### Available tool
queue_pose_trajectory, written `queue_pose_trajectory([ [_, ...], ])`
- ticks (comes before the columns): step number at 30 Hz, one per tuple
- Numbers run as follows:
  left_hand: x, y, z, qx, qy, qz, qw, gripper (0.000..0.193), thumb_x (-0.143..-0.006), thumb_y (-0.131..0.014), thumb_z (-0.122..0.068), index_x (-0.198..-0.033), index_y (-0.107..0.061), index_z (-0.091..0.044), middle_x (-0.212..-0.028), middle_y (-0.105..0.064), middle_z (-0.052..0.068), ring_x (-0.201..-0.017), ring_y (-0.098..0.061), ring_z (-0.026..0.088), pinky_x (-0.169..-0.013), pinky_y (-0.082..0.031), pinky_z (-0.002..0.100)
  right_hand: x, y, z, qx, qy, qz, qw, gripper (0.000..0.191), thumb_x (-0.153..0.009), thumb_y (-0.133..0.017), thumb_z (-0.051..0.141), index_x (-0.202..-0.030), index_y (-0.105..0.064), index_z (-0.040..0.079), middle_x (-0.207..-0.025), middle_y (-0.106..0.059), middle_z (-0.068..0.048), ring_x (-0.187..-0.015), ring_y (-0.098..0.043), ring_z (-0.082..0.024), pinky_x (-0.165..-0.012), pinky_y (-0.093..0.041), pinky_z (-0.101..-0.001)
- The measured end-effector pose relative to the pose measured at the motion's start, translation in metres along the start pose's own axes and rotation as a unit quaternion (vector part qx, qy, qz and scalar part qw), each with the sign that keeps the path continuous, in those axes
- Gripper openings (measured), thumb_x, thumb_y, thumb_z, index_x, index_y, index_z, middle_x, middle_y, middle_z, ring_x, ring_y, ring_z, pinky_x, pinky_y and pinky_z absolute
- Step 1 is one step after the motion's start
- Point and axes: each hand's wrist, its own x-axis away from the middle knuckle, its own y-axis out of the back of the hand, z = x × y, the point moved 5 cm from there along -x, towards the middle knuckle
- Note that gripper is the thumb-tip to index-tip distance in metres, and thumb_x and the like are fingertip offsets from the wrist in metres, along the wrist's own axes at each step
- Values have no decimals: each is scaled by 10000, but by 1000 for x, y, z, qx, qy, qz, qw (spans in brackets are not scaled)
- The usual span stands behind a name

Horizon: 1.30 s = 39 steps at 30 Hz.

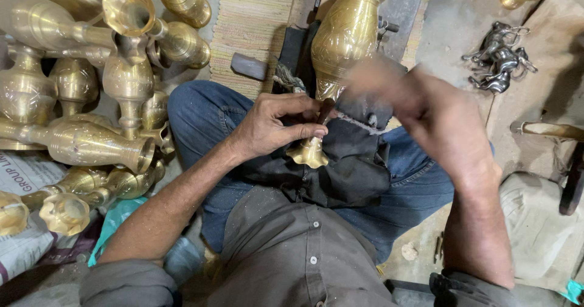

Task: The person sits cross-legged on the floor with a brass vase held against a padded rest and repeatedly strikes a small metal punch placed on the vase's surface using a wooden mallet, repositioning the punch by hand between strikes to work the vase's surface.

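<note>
A big engraved brass vase (pixel 344 36) lies across the person's lap on a black cloth (pixel 347 161). The left hand (pixel 277 124) is clamped on a thin dark tool (pixel 325 109) at the vase's flared mouth (pixel 309 153). The right hand (pixel 420 109) is blurred, so I cannot tell its grip.

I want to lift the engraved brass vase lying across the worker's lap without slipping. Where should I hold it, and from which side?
Probably at the narrow neck of the brass vase, just above its flared mouth, where the left hand already rests. The wide belly looks smooth and too broad to wrap. Come from the person's left side; the right hand blocks the other.
</note>
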Motion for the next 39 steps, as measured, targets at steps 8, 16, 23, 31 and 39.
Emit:
queue_pose_trajectory([
  [8,2,2,-6,18,-32,1,999,345,-937,-809,-252,-1262,-756,-151,-978,-748,-1,-902,-699,100,-805,-595,294,7,-6,-16,-35,-60,-9,998,314,-876,-796,61,-1125,-607,24,-928,-661,-174,-859,-676,-384,-743,-530,-444],
  [16,-1,6,-10,0,-43,-22,999,320,-899,-851,-226,-1190,-759,-128,-922,-737,5,-822,-699,102,-733,-582,275,4,-7,-8,30,1,11,999,340,-778,-776,58,-1073,-607,47,-903,-672,-144,-867,-680,-366,-785,-530,-463],
  [23,3,4,-7,26,-48,-17,998,345,-918,-819,-238,-1225,-753,-92,-943,-733,17,-853,-700,109,-757,-584,281,1,-7,-12,12,-72,28,997,282,-875,-797,98,-1058,-591,40,-870,-664,-144,-832,-677,-341,-747,-527,-444],
  [31,4,1,-4,35,-50,-32,998,329,-923,-829,-239,-1216,-750,-111,-1014,-753,9,-891,-733,100,-784,-623,262,-4,-7,-20,-144,-147,27,978,294,-922,-779,147,-1077,-551,46,-929,-686,-107,-858,-704,-265,-776,-548,-388],
  [39,5,4,-4,18,-63,-37,997,333,-917,-844,-185,-1222,-746,-95,-1008,-753,21,-889,-733,102,-772,-598,266,-5,-2,-3,0,-8,20,1000,390,-769,-792,77,-1104,-605,9,-941,-703,-142,-881,-702,-313,-786,-541,-482],
])
